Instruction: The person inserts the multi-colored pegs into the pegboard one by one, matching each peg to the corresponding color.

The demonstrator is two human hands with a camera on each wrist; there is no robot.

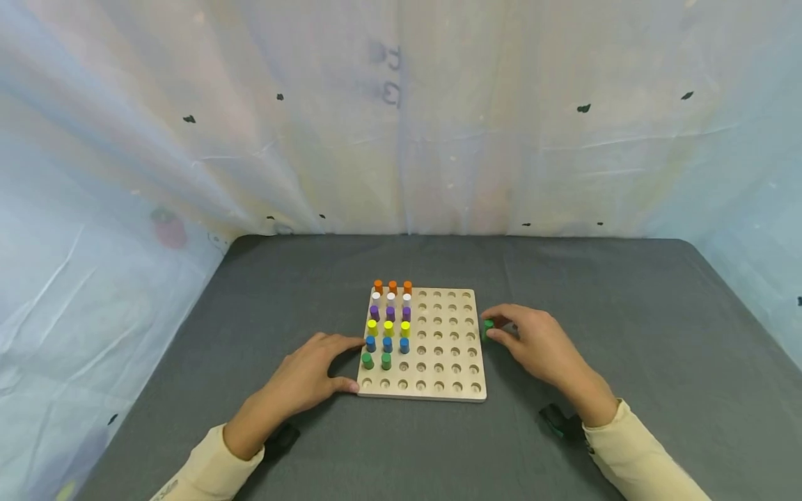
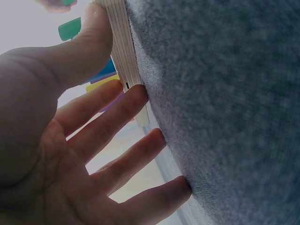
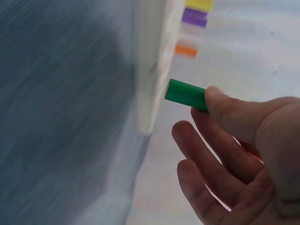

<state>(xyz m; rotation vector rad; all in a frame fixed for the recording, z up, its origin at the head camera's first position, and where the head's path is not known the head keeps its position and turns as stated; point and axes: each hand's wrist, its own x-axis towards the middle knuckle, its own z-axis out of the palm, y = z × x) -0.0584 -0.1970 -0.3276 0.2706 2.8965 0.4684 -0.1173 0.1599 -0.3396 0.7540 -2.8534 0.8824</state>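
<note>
A square wooden pegboard lies on the dark cloth, its left columns filled with coloured pegs and the right side showing bare holes. Two green pegs stand in the row behind the front one; rows of three blue, yellow, purple, white and orange pegs rise behind them. At the board's left edge my left hand rests with fingers spread, thumb and fingertips touching the wooden side. Just off the right edge, my right hand pinches a green peg between thumb and index finger, above the cloth.
Grey-black cloth covers the table around the board. A pale translucent curtain hangs behind and at both sides. Dark straps sit beneath each wrist.
</note>
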